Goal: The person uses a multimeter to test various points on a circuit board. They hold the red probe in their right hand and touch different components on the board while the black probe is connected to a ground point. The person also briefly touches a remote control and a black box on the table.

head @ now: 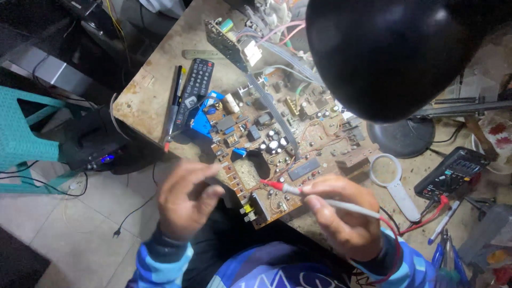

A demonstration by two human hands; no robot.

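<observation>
Head view. The right hand is closed in a pen-like pinch on a grey test probe with a red collar; the probe's tip points toward 9 o'clock and meets the circuit board near its lower edge. A red lead runs from the probe's rear toward 3 o'clock, to the black multimeter lying at 2 o'clock from this hand.

The left hand, at 9 o'clock from the right hand, has its fingers curled with the fingertips pressed together at the board's near-left edge; whether it pinches a second probe cannot be told, as the fingers hide what lies between them.

The circuit board, brown and crowded with capacitors, coils and a grey ribbon cable, lies tilted across the middle of the worn workbench. At 11 o'clock from the board lie a black remote control and a pen-like tool, side by side. A white-framed magnifying glass rests at 3 o'clock, just beside the board. A black lamp shade covers the top right. A teal plastic chair stands at far left on the tiled floor.
</observation>
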